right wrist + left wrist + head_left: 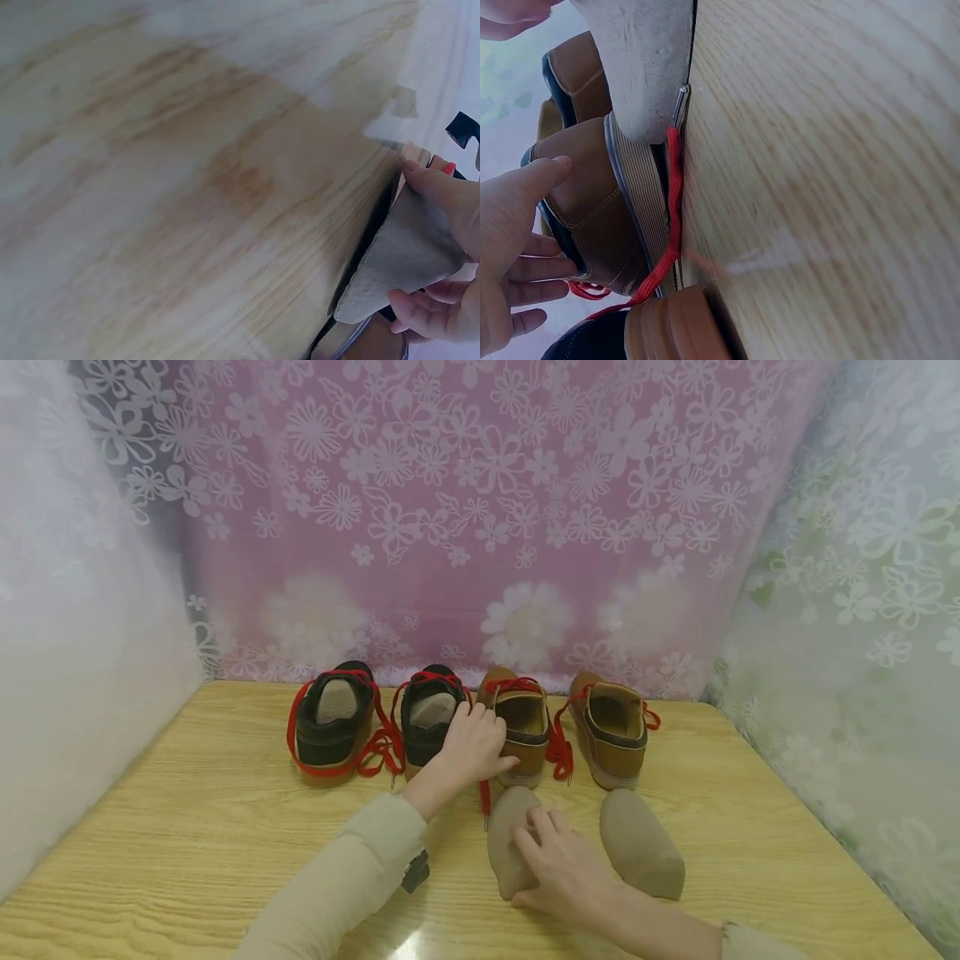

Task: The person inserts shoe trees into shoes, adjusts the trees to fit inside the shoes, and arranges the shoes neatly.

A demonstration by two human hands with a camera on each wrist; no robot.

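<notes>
My left hand (474,745) is at the left brown shoe (528,755), between it and the neighbouring black shoe (423,743). In the left wrist view its thumb touches the brown heel (592,176), and the fingers reach loosely along the collar. My right hand (570,870) grips a grey-beige moulded shoe insert (504,839) on the table, thumb on one side and fingers on the other, as the right wrist view shows. A second shoe insert (637,843) lies to its right, behind which stands the right brown shoe (617,735).
At the far left stands another black shoe (333,739); both black shoes have a pale insert inside. Loose red laces (381,747) trail between the shoes. The wooden table (187,827) ends at a pink flowered curtain (450,527) behind, with pale curtains either side.
</notes>
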